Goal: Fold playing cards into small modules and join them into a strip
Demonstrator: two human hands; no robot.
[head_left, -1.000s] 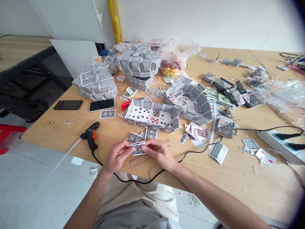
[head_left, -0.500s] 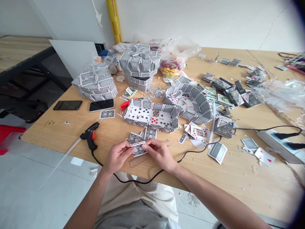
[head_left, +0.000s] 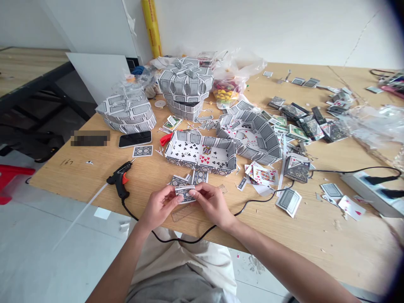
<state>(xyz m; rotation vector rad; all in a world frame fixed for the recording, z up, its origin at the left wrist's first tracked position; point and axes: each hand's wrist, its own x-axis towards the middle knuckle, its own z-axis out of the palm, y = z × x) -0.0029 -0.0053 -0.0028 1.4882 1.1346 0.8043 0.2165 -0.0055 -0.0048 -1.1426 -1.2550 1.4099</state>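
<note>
Between both hands is a dark-patterned playing card (head_left: 185,190), bent along its length, its back facing me. My left hand (head_left: 160,206) pinches its left end with thumb and fingers. At the right end, my right hand (head_left: 212,203) grips it the same way. More patterned cards (head_left: 200,176) lie on the table just beyond the fingers. A clear ruler (head_left: 183,211) rests under the hands, partly hidden. Past them stands a rectangular tray made of playing cards (head_left: 202,158), faces showing inside. To the left lies a black glue gun (head_left: 120,181) with an orange trigger.
A curved card tray (head_left: 252,139) stands behind on the right, and lidded card boxes (head_left: 186,88) stand at the back. A black cord (head_left: 195,241) loops along the front edge toward a power strip (head_left: 372,191). A phone (head_left: 135,139) lies at left; loose cards (head_left: 263,174) lie right.
The held card has turned so that more of its patterned back shows; earlier a white edge faced me. Both hands keep nearly the same place and still grip it.
</note>
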